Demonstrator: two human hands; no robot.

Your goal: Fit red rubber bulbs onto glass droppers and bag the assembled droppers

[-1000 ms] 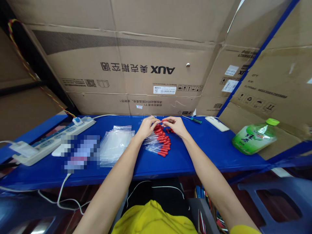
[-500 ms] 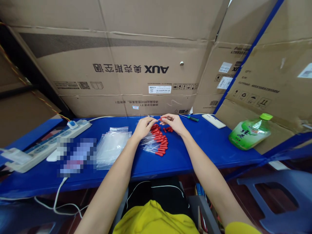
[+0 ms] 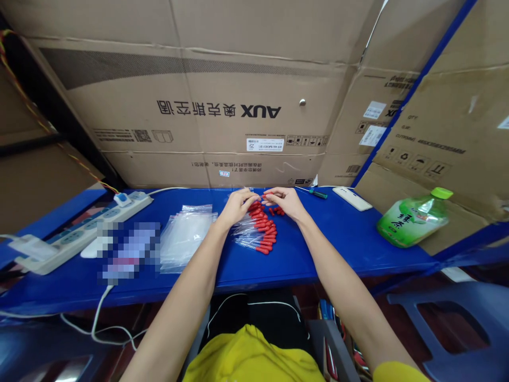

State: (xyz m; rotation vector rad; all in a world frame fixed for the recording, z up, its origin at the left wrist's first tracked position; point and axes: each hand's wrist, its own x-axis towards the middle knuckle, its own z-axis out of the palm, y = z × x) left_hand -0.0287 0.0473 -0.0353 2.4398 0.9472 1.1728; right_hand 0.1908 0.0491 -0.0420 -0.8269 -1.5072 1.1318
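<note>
My left hand [image 3: 237,207] is closed in a pinch at the far side of the blue table, on what looks like a clear dropper tube, mostly hidden by the fingers. Facing it, my right hand [image 3: 288,201] pinches a small red rubber bulb against the tube's end. Just below both hands lies a fanned row of droppers [image 3: 265,233], clear tubes to the left and red bulbs to the right. Several loose red bulbs [image 3: 279,211] lie under my right hand. Clear zip bags [image 3: 186,239] are stacked left of my left forearm.
A screwdriver [image 3: 318,194] and a white phone [image 3: 352,198] lie at the back right. A green tea bottle [image 3: 413,220] rests farther right. On the left are a power strip [image 3: 89,228] and a blurred device [image 3: 131,252] with a cable. Cardboard [image 3: 222,69] walls the table's back.
The whole view has shifted slightly. Both hands stay at the same spot over the droppers, still pinching, with the fingertips a little changed.
</note>
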